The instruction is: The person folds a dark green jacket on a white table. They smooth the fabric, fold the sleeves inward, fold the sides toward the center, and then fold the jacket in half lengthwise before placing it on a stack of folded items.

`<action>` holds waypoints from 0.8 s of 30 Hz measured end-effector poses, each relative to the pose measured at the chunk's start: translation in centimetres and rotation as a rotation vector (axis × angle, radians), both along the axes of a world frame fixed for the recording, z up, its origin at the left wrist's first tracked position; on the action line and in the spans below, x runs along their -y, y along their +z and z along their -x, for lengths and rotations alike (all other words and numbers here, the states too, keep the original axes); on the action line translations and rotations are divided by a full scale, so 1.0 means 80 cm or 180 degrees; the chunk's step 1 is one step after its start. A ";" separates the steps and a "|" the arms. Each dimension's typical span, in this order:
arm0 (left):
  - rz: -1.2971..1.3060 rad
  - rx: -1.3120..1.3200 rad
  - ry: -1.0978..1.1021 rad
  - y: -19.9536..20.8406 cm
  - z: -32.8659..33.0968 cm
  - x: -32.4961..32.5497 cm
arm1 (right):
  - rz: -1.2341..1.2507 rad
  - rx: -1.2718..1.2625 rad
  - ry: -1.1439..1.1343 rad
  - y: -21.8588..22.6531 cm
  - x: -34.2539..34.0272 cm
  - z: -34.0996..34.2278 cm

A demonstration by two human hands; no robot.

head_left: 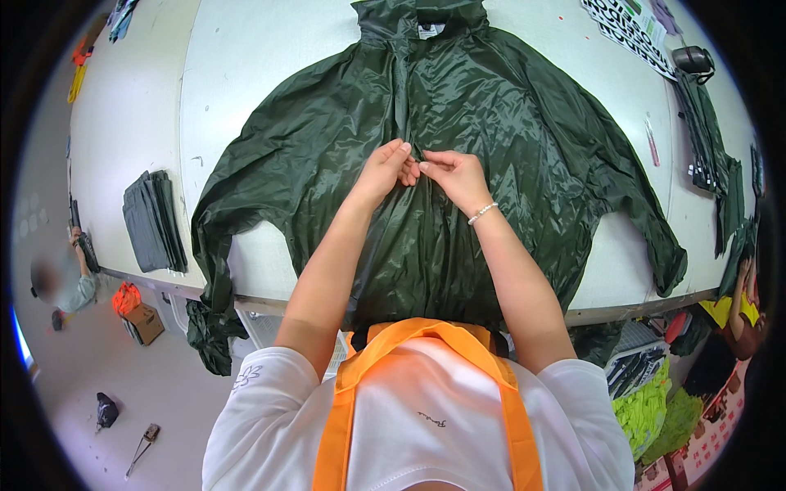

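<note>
A shiny dark green raincoat point(516, 123) lies spread over the table, its collar at the far side and its sleeves out to left and right. Its lower part hangs over the near edge, toward me. At the middle of its front opening my left hand point(381, 173) is closed, with the edge of the raincoat between thumb and fingers. Close beside it my right hand point(460, 178), a beaded bracelet at the wrist, pinches the front edge too. The fingertips nearly meet, and any small fastener between them is hidden.
A stack of folded dark green garments point(153, 221) lies left on the table point(201, 90). To the right are a pen point(652, 141), more dark garments point(697, 131) and a dark round container point(693, 60). A cardboard box point(145, 323) stands on the floor; other people work at both sides.
</note>
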State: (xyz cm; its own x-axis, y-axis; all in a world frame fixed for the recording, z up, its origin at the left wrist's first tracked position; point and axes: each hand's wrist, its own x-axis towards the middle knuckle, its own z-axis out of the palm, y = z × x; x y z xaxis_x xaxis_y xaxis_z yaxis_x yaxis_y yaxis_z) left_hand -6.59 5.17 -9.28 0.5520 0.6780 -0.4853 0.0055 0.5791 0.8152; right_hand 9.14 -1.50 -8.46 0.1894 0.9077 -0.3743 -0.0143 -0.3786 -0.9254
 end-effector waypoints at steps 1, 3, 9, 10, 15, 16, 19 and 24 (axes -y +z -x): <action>0.0080 0.0108 -0.0003 0.000 0.000 0.000 | -0.0033 -0.0112 0.0027 -0.003 0.000 -0.002; 0.0192 0.0212 -0.0017 0.005 0.004 -0.001 | -0.0068 -0.0137 0.0250 0.002 -0.002 -0.006; -0.0012 0.0037 -0.0146 0.009 -0.009 0.010 | -0.0490 0.0487 0.0490 0.002 0.007 -0.002; -0.0137 -0.0080 -0.0160 0.007 -0.008 0.010 | -0.0680 0.0587 0.0520 0.004 0.005 0.000; -0.0604 -0.0555 -0.0080 0.008 -0.017 0.014 | -0.0883 0.1117 0.0476 -0.005 0.009 0.009; -0.0737 -0.0609 -0.0062 0.005 -0.018 0.015 | -0.0761 0.1065 0.0528 -0.005 0.013 0.013; -0.0924 -0.0612 0.0077 -0.011 -0.025 0.006 | -0.1115 0.2664 0.0695 0.013 0.035 0.044; -0.2774 -0.1678 0.0369 0.030 -0.008 0.073 | -0.0788 0.2605 0.0714 0.052 0.140 0.088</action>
